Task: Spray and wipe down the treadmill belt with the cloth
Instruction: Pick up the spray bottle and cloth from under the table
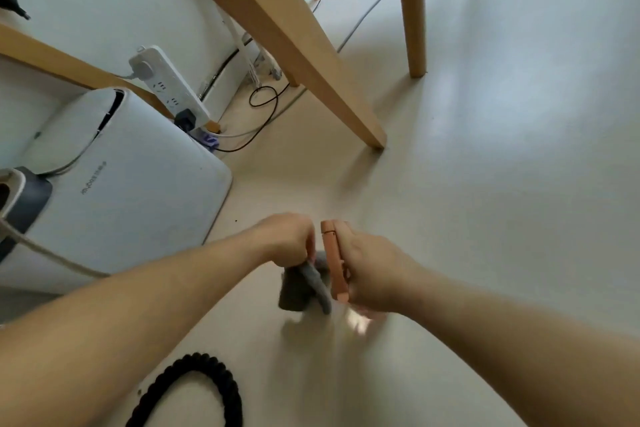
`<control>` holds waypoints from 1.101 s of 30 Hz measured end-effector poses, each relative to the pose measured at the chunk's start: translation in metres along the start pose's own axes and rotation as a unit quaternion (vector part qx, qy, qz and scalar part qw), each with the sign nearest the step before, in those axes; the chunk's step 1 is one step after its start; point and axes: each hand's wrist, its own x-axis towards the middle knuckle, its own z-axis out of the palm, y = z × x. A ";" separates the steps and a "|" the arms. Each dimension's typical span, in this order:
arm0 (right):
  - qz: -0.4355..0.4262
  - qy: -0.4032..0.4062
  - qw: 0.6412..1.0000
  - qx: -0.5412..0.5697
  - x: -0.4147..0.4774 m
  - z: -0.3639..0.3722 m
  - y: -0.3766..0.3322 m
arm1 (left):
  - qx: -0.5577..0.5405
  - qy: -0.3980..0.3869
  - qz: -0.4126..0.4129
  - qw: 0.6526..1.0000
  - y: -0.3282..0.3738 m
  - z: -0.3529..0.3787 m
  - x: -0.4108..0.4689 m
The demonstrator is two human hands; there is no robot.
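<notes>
Gripping the cloth: the left hand (287,239) has its fingers bunched tight on the top of a grey cloth (301,288), which hangs loose above the beige floor (485,218).
Sprayer: the right hand (370,274) has its fingers wrapped round a slim orange sprayer (334,260), held just beside the cloth. Which way the nozzle faces cannot be told.
Treadmill belt: not in view; both hands hang over bare floor.
Risk, mist: a white power strip (169,87) with plugs in it sits well off to the left, against the wall. A squeeze aimed that way would likely put liquid near live sockets.
Risk, aim: with the nozzle so close to the cloth and the hand, a misjudged press could wet the floor or the wrist instead of the cloth, leaving a slick patch.
Risk, grip: the cloth is held only by its top, so a quick swing could shake it free.
Risk, footing: a black coiled cable (214,378) lies on the floor close to the person, and thinner floor cables (263,97) loop beneath the wooden furniture legs (277,28); either could catch a foot.
Writing: a short grey line of print on the white appliance (131,191) at left is too small and skewed to read. No other label shows.
</notes>
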 end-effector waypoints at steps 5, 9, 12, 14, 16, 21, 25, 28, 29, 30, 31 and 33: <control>0.031 -0.008 0.999 -0.044 -0.035 -0.041 0.018 | -0.179 -0.050 0.119 0.975 0.053 0.008 -0.014; 0.117 -0.021 0.988 -0.098 -0.078 -0.088 0.039 | -0.221 0.047 0.126 0.966 0.094 -0.022 -0.034; 0.207 0.026 0.973 -0.095 -0.111 -0.124 0.055 | -0.299 0.061 0.157 0.939 0.123 -0.042 -0.055; 0.253 0.084 0.962 -0.065 -0.135 -0.150 0.061 | -0.329 0.042 0.170 0.928 0.144 -0.055 -0.070; 0.281 0.145 0.947 -0.052 -0.164 -0.175 0.061 | -0.319 0.038 0.194 0.927 0.172 -0.066 -0.088; 0.291 0.251 0.923 -0.022 -0.237 -0.210 0.041 | -0.276 0.109 0.249 0.922 0.240 -0.097 -0.113; 0.272 0.434 0.858 0.046 -0.291 -0.231 0.026 | -0.296 0.134 0.307 0.894 0.295 -0.108 -0.134; 0.246 0.526 0.813 0.041 -0.322 -0.253 0.013 | -0.346 0.139 0.356 0.857 0.331 -0.108 -0.151; 0.238 0.540 0.807 0.031 -0.331 -0.262 0.007 | -0.365 0.134 0.369 0.844 0.340 -0.106 -0.157; 0.231 0.555 0.799 0.020 -0.340 -0.272 0.002 | -0.381 0.123 0.379 0.834 0.348 -0.104 -0.161; 0.221 0.572 0.790 0.014 -0.349 -0.282 -0.003 | -0.387 0.113 0.390 0.828 0.353 -0.102 -0.166; 0.208 0.609 0.765 0.005 -0.363 -0.303 -0.006 | -0.389 0.089 0.408 0.821 0.358 -0.099 -0.173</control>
